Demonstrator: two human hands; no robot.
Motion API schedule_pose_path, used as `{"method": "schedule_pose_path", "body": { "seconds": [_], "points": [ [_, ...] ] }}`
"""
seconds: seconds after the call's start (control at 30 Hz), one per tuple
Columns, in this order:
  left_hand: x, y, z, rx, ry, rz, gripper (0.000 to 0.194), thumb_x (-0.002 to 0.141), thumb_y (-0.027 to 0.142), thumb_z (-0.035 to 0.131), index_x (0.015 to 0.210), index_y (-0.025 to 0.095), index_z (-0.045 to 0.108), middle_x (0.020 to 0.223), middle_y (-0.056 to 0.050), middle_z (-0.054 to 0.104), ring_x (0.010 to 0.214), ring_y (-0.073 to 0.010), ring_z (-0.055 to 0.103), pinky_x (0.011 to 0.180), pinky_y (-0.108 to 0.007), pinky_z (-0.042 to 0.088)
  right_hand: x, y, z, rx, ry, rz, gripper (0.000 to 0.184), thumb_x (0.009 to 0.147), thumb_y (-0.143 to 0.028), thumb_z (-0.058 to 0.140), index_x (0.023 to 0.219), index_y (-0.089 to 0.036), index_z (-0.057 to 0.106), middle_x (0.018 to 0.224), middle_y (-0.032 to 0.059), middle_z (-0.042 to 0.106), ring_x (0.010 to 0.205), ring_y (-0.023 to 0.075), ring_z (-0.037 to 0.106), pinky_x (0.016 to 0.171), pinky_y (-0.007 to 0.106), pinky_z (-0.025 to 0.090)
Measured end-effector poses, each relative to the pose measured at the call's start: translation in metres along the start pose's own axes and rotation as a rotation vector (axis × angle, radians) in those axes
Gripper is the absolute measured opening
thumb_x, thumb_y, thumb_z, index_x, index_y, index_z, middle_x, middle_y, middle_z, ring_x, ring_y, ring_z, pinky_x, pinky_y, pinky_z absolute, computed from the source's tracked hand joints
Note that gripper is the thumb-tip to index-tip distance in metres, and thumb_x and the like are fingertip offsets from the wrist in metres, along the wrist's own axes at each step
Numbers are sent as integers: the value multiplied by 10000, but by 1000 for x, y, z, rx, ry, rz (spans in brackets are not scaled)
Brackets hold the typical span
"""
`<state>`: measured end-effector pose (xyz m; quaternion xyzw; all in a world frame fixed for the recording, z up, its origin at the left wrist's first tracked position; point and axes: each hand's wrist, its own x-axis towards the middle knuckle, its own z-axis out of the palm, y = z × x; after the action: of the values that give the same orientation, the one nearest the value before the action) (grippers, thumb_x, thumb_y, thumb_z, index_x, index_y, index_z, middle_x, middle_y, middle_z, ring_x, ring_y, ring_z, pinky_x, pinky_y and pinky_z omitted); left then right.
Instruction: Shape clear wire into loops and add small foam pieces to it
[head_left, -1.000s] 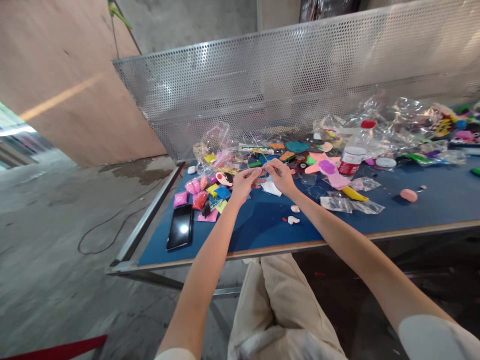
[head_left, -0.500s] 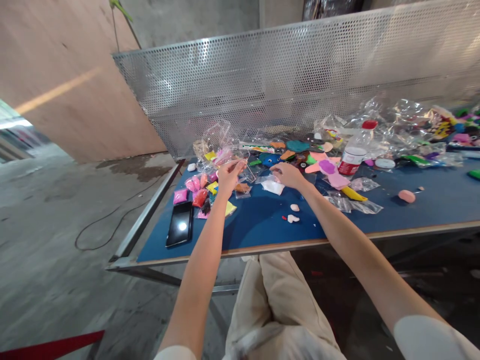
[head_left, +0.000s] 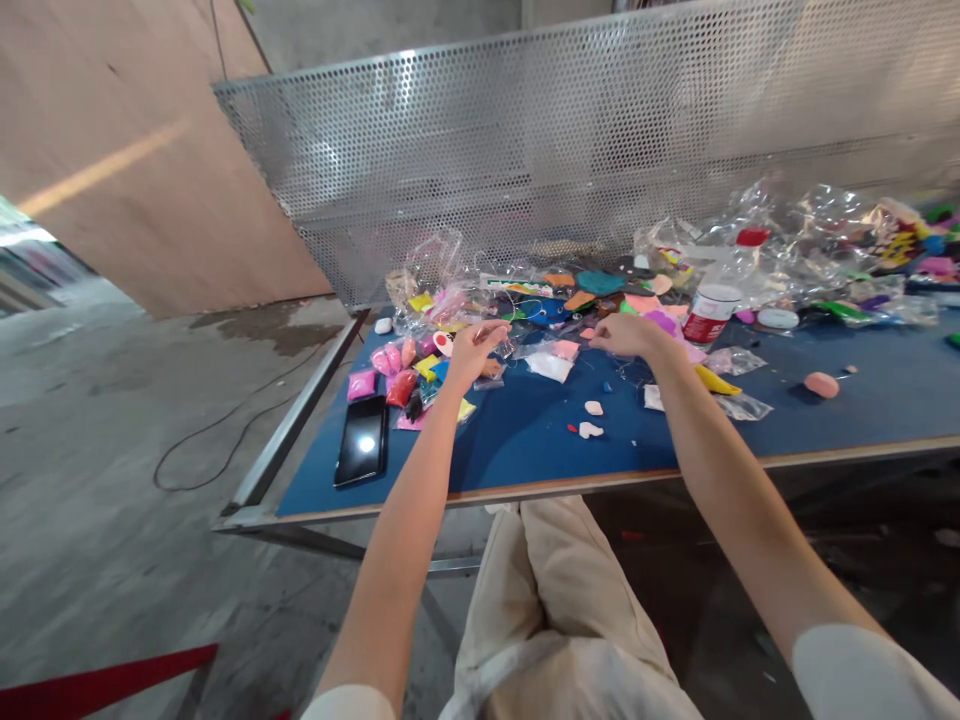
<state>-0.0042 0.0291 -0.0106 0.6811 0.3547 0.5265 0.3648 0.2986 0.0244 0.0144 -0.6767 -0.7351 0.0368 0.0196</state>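
My left hand (head_left: 477, 352) is closed in a pinch above the packets on the left of the table, with clear plastic close to its fingertips. What it holds, if anything, is too small to tell. Beside it lie a red-and-white oval piece (head_left: 444, 343) and a brown clay packet (head_left: 491, 369). My right hand (head_left: 628, 335) has its fingers drawn together over the table, a small pinkish bit (head_left: 587, 333) at their tips; whether it is gripped I cannot tell. Between the hands are a white clay packet (head_left: 550, 366) and a flat pink piece (head_left: 565, 349). Nearer me lie two small white lumps (head_left: 591, 430).
A phone (head_left: 361, 440) lies at the table's left end, near bright clay packets (head_left: 362, 384). A red-capped bottle (head_left: 712, 305) stands right of my right hand. Crumpled clear bags (head_left: 832, 235) line the back, before a perforated metal panel (head_left: 525, 160).
My right hand has moved right, uncovering the flat pink piece. My left hand has shifted slightly right, and the red-and-white oval piece now shows beside it. The view has tilted slightly.
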Motion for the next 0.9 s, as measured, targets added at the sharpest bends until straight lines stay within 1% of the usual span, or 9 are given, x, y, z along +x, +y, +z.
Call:
{"method": "schedule_pose_path", "body": {
  "seconds": [0.13,0.2,0.3,0.37,0.5,0.57,0.63,0.73,0.9],
  "points": [
    [-1,0,2,34,-12,-10,366,855,533,748,1032,215,789,1048,-86,801,979,-232,733,916,-371,567,-12,22,-2,-7,-189,-55,154,840,-355,708,828,-216,771,849,44,784,785,208,711,646,262,471],
    [-1,0,3,38,-12,-11,371,867,528,739,1049,208,782,1030,-86,801,974,-230,730,923,-370,558,-22,28,-3,50,-159,-91,123,817,-315,731,905,-234,760,894,22,788,794,189,712,662,249,480],
    [0,0,4,50,-7,13,369,869,524,739,1038,198,781,1058,-89,796,1002,-231,724,954,-374,545,-33,28,-6,76,-5,-139,246,853,-323,691,1080,-241,739,979,35,788,861,204,719,717,267,494],
    [0,0,4,50,26,40,354,866,519,741,1023,204,785,1077,-85,794,1016,-229,720,958,-373,545,-34,19,-7,47,15,-147,249,886,-354,648,1080,-234,747,1000,53,790,894,228,724,742,290,504],
    [0,-1,4,21,86,60,271,859,454,750,983,218,793,1064,-74,794,991,-218,716,932,-363,558,-23,-14,-2,-130,-148,-91,218,857,-321,667,981,-198,796,1019,134,796,970,318,736,800,374,533],
    [0,-3,3,1,94,37,230,843,397,766,986,219,793,1082,-70,791,975,-212,717,927,-364,561,-15,-30,3,-195,-109,-64,257,850,-243,637,1037,-174,799,1121,192,776,1084,351,721,856,396,535],
    [0,-4,3,-18,102,7,204,835,342,769,996,219,791,1108,-69,786,962,-206,720,922,-364,566,-7,-42,8,-208,-60,-11,364,857,-221,612,1181,-155,765,1246,230,734,1164,360,701,898,404,537],
    [0,-4,4,-49,116,-15,177,849,285,744,1007,218,785,1125,-72,781,936,-198,726,912,-363,575,3,-50,11,-215,-48,6,476,830,-244,660,1293,-149,713,1301,239,709,1198,368,688,940,434,538],
    [0,-1,4,-45,102,-8,140,879,269,721,999,223,778,1140,-68,773,950,-191,726,939,-369,566,13,-58,5,-288,-178,-29,470,781,-187,701,1248,-146,740,1263,236,727,1176,376,697,908,446,556]
  ]
}}
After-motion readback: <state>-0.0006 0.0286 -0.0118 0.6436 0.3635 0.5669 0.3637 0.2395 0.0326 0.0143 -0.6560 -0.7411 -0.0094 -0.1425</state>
